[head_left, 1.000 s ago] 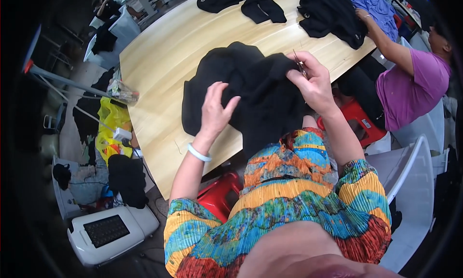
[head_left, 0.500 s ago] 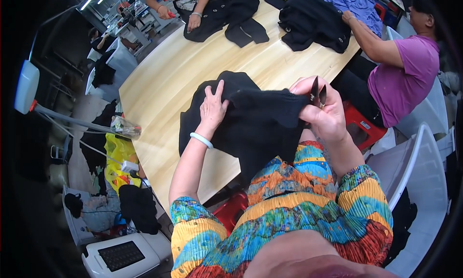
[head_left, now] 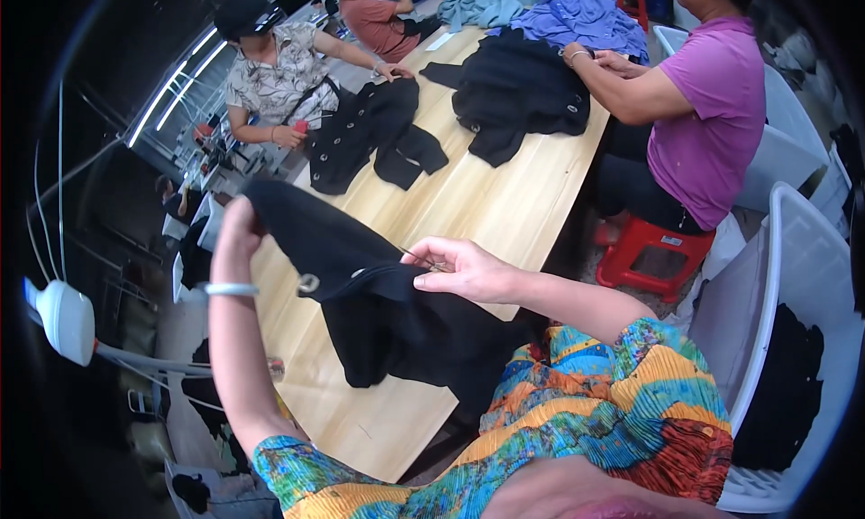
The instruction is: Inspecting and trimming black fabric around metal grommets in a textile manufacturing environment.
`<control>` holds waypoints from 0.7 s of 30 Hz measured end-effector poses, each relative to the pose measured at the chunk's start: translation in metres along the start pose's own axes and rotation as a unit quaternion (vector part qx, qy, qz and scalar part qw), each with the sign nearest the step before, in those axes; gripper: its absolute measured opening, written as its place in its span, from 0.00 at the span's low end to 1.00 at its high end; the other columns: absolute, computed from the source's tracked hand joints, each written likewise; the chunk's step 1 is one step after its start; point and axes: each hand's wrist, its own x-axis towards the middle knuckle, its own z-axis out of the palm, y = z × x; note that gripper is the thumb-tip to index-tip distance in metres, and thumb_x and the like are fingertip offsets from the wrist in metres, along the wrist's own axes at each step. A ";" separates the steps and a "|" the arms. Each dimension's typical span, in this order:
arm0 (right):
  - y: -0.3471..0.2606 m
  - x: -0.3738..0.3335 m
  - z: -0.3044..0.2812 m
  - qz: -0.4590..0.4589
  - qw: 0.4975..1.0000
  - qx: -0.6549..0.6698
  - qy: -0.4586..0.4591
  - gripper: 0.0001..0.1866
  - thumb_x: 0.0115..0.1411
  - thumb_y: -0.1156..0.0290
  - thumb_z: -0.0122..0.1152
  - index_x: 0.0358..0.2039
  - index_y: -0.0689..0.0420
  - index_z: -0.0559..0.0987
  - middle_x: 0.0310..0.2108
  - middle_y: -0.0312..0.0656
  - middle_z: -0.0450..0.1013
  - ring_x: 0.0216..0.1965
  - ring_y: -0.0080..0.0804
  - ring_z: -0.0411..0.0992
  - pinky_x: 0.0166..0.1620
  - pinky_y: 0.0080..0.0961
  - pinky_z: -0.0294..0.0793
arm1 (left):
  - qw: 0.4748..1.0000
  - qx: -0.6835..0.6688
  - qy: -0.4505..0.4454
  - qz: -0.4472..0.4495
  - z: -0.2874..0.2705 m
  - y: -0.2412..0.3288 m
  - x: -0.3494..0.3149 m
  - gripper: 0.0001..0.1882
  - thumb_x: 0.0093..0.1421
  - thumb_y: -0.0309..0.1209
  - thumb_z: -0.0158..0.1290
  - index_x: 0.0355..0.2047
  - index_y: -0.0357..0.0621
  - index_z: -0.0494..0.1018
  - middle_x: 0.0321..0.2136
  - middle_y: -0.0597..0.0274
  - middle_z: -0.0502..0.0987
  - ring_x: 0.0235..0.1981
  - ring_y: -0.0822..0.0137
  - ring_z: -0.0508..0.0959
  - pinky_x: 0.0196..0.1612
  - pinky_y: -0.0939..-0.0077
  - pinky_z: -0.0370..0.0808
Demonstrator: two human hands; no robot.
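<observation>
My left hand [head_left: 236, 226] is raised at the left, closed on one end of a black garment [head_left: 405, 316] and holding it up off the table. Part of its fingers is hidden by the cloth. From there the fabric stretches down to the right, over the table edge towards my lap. A shiny round button [head_left: 308, 283] shows on its near side. My right hand [head_left: 470, 271] is closed around small thread snips [head_left: 436, 266], their pointed tip directed left, just above the garment's upper edge. Whether the blades touch the cloth I cannot tell.
The wooden table [head_left: 505, 195] carries two more black garments [head_left: 518, 95] and a purple cloth pile [head_left: 586, 22] farther back. Co-workers sit across and at the right. A red stool [head_left: 653, 258], a white bin [head_left: 770, 276] and a white lamp [head_left: 65, 321] stand around.
My left hand has swung left and lifted its end of the garment. My right hand, with the snips, has moved left and lower over the cloth. The view has shifted.
</observation>
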 end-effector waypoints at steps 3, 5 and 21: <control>0.002 0.001 -0.015 0.051 0.998 -0.018 0.025 0.16 0.54 0.75 0.53 0.43 0.63 0.64 0.33 0.35 0.66 0.38 0.18 0.65 0.44 0.16 0.64 | 1.000 -0.019 0.002 0.017 0.027 0.082 0.012 0.06 0.52 0.30 0.49 0.25 0.41 0.73 0.22 0.60 0.76 0.20 0.68 0.75 0.25 0.78 0.74; 0.006 -0.001 -0.018 0.048 0.998 -0.017 0.027 0.16 0.56 0.73 0.52 0.44 0.62 0.64 0.34 0.36 0.66 0.41 0.19 0.65 0.46 0.17 0.64 | 0.991 -0.025 0.023 0.129 -0.012 0.137 0.057 0.06 0.54 0.30 0.47 0.27 0.43 0.71 0.17 0.62 0.73 0.20 0.71 0.74 0.17 0.85 0.71; 0.026 -0.071 -0.094 0.177 0.957 -0.084 0.215 0.14 0.53 0.70 0.53 0.38 0.62 0.69 0.28 0.35 0.70 0.31 0.17 0.67 0.36 0.15 0.66 | 0.885 -0.359 0.076 0.288 -0.067 0.056 0.161 0.17 0.62 0.28 0.30 0.46 0.29 0.61 0.46 0.45 0.65 0.48 0.52 0.65 0.49 0.61 0.70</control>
